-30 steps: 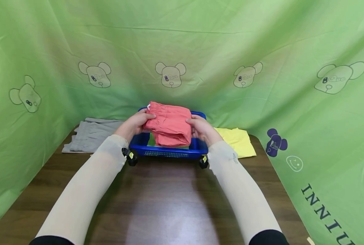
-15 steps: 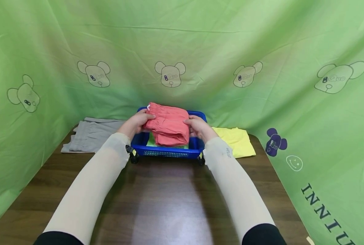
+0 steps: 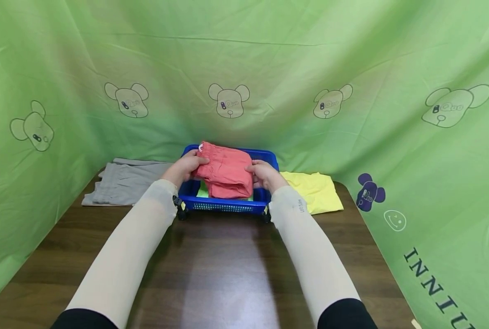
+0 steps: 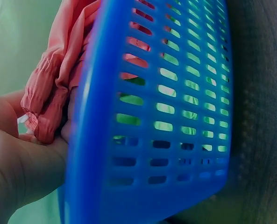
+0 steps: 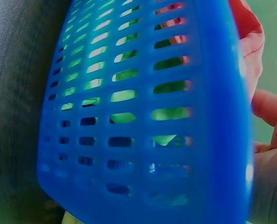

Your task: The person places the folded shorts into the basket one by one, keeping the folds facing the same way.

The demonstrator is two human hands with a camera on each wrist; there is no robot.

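Note:
Both hands hold a folded pair of coral-red pants (image 3: 225, 169), with a gathered elastic waistband and a white drawstring loop, at the blue plastic basket (image 3: 199, 203). My left hand (image 3: 185, 165) grips the waistband end, thumb on top; the left wrist view shows the gathered band (image 4: 42, 95) in its grasp. On the opposite edge my right hand (image 3: 265, 174) pinches the pants, its thumb above. Inside the basket, partly hidden beneath the pants, lies a green cloth (image 3: 203, 189). In the right wrist view the basket's slotted wall (image 5: 129, 107) covers much of the right hand's fingers.
Left of the basket a folded grey garment (image 3: 123, 183) lies on the brown wooden table (image 3: 228, 265). A yellow garment (image 3: 318, 192) lies to the right, partly behind the right forearm. Green curtain (image 3: 269, 59) closes off the back and both sides.
The coral-red pants have sunk slightly toward the basket and tilt a little down to the right. My right hand has shifted a little left and down with them; both hands keep their hold.

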